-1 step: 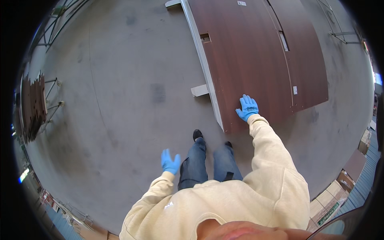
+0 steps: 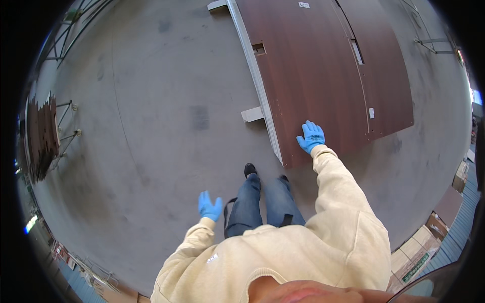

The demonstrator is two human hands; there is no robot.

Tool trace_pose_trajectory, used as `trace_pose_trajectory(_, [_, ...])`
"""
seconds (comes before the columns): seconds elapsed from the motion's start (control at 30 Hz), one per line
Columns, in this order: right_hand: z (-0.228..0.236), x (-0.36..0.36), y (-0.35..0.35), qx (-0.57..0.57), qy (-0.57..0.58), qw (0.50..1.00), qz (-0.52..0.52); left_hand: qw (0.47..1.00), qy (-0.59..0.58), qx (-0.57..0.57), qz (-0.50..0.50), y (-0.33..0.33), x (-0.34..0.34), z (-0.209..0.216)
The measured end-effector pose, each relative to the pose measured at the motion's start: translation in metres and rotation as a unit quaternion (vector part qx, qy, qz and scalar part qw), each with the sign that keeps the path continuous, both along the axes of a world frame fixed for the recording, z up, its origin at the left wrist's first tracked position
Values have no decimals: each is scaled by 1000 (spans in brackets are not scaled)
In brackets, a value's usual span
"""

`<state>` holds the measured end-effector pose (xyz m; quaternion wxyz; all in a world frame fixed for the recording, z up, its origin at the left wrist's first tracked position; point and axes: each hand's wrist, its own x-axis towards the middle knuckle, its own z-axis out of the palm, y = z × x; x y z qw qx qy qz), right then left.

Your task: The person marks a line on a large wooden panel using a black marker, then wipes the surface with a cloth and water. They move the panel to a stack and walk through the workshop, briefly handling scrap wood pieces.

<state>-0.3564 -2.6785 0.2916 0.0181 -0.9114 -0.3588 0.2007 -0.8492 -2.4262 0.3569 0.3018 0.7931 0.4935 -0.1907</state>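
My right hand (image 2: 311, 137), in a blue work glove, is over the near end of a stack of dark brown wood-look panels (image 2: 308, 76), fingers stretched out. It seems to rest on the top panel, though contact is hard to judge. A rectangular cutout (image 2: 259, 49) shows near the panel's left edge. My left hand (image 2: 209, 206), gloved the same way, hangs in the air above the floor left of my legs, open with its fingers apart. Beside the first stack lies a second brown panel (image 2: 388, 83), with a narrow gap and a slot between them.
A pale support bar (image 2: 252, 114) juts out from under the stack on the left. On the far left, brown boards (image 2: 44, 134) stand on a metal-framed rack. Metal frames (image 2: 433, 45) stand at the upper right. Boxes (image 2: 415, 255) sit at the lower right. Grey floor (image 2: 166, 116) lies between.
My left hand has shifted slightly left, its fingers spread. My right hand has slid a little left with the arm. My right leg has moved slightly left.
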Motion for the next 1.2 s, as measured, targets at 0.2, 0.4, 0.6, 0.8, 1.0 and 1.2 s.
trace_pose_trajectory(0.2, [24, -64, 4, 7, 69, 994, -88, 987, 57, -31, 146, 154, 21, 33])
trace_pose_trajectory(0.4, [68, -58, 89, -161, 199, 948, -188, 978, -99, -63, 174, 273, 142, 65])
trace_pose_trajectory(0.6, [132, 75, 336, -117, 300, 914, -246, 963, 39, -96, 248, 405, 176, 83])
trace_pose_trajectory(0.8, [139, 219, 568, 61, 235, 954, -175, 951, 92, -110, 274, 550, 236, 76])
trace_pose_trajectory(1.0, [145, 330, 714, 19, 265, 930, -253, 972, 110, -96, 184, 758, 373, 57])
trace_pose_trajectory(1.2, [160, 406, 806, -96, 324, 885, -321, 995, -78, 20, 59, 995, 622, 77])
